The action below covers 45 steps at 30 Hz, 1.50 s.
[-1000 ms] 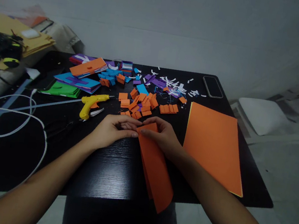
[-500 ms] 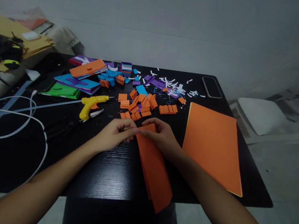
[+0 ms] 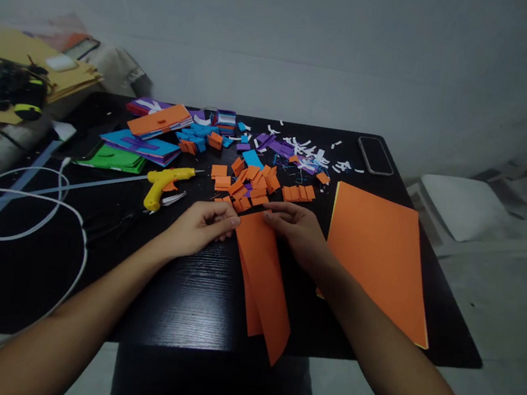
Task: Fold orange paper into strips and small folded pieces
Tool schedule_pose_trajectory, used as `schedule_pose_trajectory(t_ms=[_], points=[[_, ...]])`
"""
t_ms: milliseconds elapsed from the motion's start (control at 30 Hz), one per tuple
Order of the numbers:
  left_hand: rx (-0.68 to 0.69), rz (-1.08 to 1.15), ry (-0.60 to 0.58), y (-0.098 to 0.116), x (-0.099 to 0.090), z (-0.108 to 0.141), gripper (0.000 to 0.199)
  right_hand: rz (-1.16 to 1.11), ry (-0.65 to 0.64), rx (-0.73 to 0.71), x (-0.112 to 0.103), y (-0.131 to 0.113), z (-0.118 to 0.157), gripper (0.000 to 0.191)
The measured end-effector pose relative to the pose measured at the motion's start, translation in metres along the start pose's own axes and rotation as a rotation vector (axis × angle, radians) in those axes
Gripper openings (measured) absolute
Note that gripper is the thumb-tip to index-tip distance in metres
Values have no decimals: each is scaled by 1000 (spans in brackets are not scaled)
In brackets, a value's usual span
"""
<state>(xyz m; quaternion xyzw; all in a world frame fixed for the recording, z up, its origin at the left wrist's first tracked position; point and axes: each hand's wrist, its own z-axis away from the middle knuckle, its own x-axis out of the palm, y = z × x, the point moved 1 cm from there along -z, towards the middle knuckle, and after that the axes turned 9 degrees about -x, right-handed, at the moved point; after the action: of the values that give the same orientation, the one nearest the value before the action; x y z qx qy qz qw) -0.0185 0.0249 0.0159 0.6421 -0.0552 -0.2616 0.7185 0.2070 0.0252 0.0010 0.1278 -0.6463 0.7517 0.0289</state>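
A long folded sheet of orange paper slants from both hands toward the table's front edge, its lower layers fanned apart. My left hand pinches its upper left corner between thumb and fingers. At the upper right corner, my right hand grips the paper with the thumb on top; the fingertips underneath are partly hidden. Just beyond the hands lies a pile of small folded orange paper pieces. To the right rests a stack of large orange sheets, with a yellow edge showing below.
A yellow glue gun lies left of the hands, near scissors and a looped white cable. Folded coloured paper packets and white paper scraps sit farther back. A phone is at the far right corner.
The folded orange paper has swung left at its lower end, and its layers have spread apart. My right hand has shifted slightly right along the top edge, away from the left hand.
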Motion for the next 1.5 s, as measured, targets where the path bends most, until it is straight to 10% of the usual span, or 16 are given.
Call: schedule_pose_trajectory(t_ms=[1100, 1500], points=[[-15, 1, 41, -2, -10, -2, 34, 124, -101, 61, 2, -1, 3, 35], [-36, -69, -49, -3, 8, -2, 29, 379, -416, 44, 15, -1, 16, 38]])
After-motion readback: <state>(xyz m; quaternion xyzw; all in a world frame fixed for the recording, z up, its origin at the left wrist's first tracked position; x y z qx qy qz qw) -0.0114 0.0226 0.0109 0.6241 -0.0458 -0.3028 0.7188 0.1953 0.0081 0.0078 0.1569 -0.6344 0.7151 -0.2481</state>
